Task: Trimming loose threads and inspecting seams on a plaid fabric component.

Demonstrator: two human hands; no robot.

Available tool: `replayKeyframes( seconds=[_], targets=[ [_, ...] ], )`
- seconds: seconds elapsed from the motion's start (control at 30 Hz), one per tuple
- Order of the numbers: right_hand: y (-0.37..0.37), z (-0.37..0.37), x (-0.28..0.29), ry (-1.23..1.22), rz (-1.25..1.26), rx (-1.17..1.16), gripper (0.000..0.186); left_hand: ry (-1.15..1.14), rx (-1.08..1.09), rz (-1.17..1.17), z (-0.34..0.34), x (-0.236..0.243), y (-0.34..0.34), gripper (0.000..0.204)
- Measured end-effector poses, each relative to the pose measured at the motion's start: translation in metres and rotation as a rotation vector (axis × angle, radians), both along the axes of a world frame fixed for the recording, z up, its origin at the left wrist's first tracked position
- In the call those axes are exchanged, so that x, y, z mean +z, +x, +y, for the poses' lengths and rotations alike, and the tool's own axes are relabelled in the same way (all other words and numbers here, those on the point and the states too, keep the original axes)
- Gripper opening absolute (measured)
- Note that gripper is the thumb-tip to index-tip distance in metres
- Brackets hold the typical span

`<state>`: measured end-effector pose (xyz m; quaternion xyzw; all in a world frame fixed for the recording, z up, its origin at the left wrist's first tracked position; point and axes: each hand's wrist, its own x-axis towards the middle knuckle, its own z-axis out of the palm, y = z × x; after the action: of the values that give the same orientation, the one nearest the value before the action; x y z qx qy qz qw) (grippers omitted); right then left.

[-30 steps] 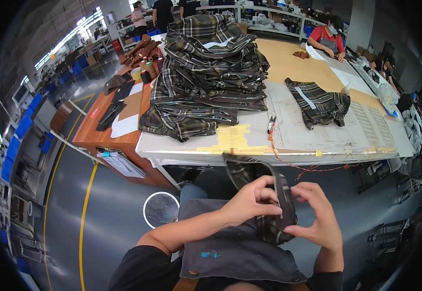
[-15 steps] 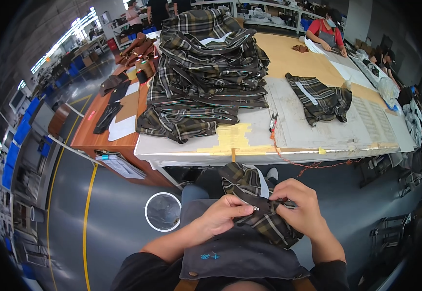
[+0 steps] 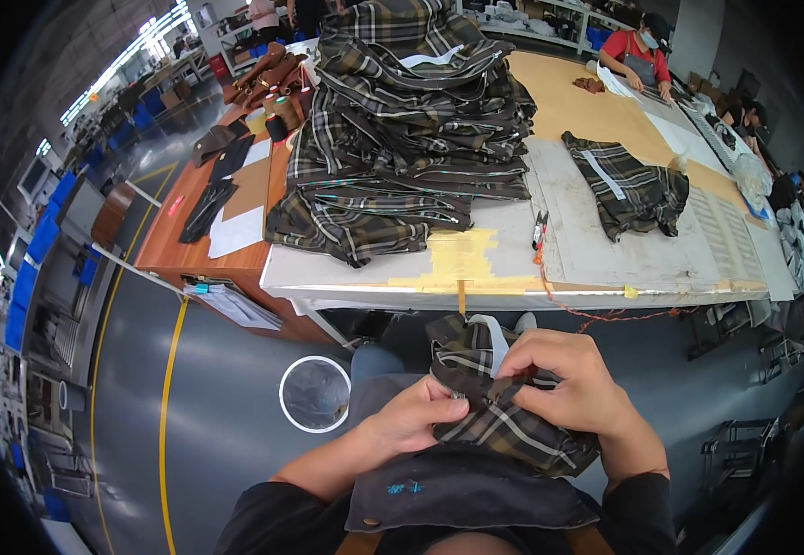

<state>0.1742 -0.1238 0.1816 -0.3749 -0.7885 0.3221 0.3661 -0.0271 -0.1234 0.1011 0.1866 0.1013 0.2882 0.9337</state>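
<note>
Over my lap lies a dark plaid fabric piece (image 3: 513, 432) with a pale strip (image 3: 488, 338) along its upper part. My left hand (image 3: 420, 412) pinches its dark edge between thumb and fingers, and a small metal bit, looking like a zipper end, shows by the thumb tip. With bent fingers, my right hand (image 3: 568, 381) grips the same piece just to the right, close to the pale strip. Its fingertips partly hide the fabric there. Beneath both hands is a dark grey apron (image 3: 466, 490).
A tall pile of plaid pieces (image 3: 402, 139) stands on the table ahead; another plaid piece (image 3: 628, 190) lies to its right. Small snips (image 3: 539, 229) with an orange cord rest near the edge. A lined bin (image 3: 315, 395) stands on the floor at left. A co-worker (image 3: 638, 60) works at far right.
Both hands still hold the plaid piece. My left hand has shifted slightly left and down along the dark edge; the right fingers have moved left and upward toward the pale strip. The view has tilted slightly.
</note>
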Motion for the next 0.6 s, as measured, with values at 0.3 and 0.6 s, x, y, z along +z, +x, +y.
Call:
replayKeyframes(
  seconds=[0.3, 0.6],
  targets=[
    [-0.009, 0.007, 0.022, 0.11, -0.102, 0.272, 0.017, 0.269, -0.141, -0.101, -0.016, -0.001, -0.04, 0.085],
    [-0.006, 0.028, -0.07, -0.296, 0.276, -0.059, 0.013, -0.194, 0.145, 0.168, 0.016, -0.038, -0.001, 0.077]
  ],
)
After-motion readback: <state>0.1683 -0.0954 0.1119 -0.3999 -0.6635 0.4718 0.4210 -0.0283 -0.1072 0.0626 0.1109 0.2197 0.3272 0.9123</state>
